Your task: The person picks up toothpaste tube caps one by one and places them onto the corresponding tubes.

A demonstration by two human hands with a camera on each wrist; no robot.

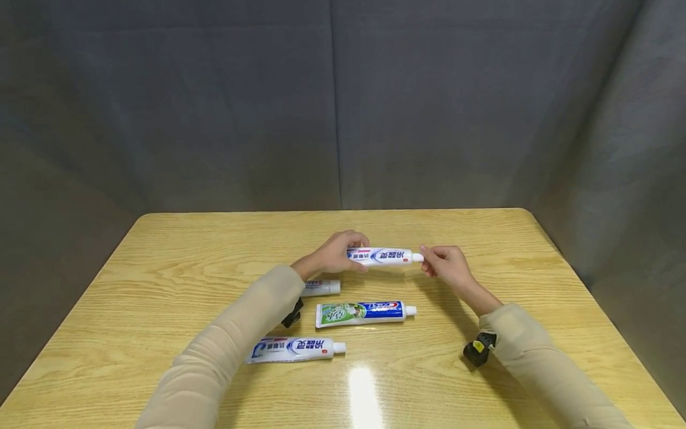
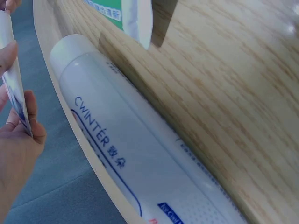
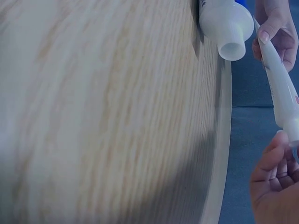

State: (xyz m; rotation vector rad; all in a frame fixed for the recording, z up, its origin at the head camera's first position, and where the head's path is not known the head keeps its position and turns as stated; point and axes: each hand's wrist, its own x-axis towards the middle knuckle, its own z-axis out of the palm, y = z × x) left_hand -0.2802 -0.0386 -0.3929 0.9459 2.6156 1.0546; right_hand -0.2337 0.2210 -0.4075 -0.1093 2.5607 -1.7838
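Note:
My left hand (image 1: 339,252) grips the flat tail end of a white and blue toothpaste tube (image 1: 387,256), held above the far part of the table. The tube lies roughly level, its white cap (image 1: 417,257) pointing right. At that cap my right hand (image 1: 449,266) pinches with thumb and fingers; the right wrist view shows these fingertips around the cap (image 3: 292,129), partly cut off by the frame edge. Close to the left wrist camera, a white CWINTER toothpaste tube (image 2: 117,130) lies on the table; in the head view the left forearm hides part of it.
On the wooden table (image 1: 482,238), a green and blue Crest toothpaste tube (image 1: 364,313) lies in the middle. Nearer, another white and blue toothpaste tube (image 1: 295,349) is partly behind the left sleeve (image 1: 230,339). A grey curtain (image 1: 343,107) hangs behind the table.

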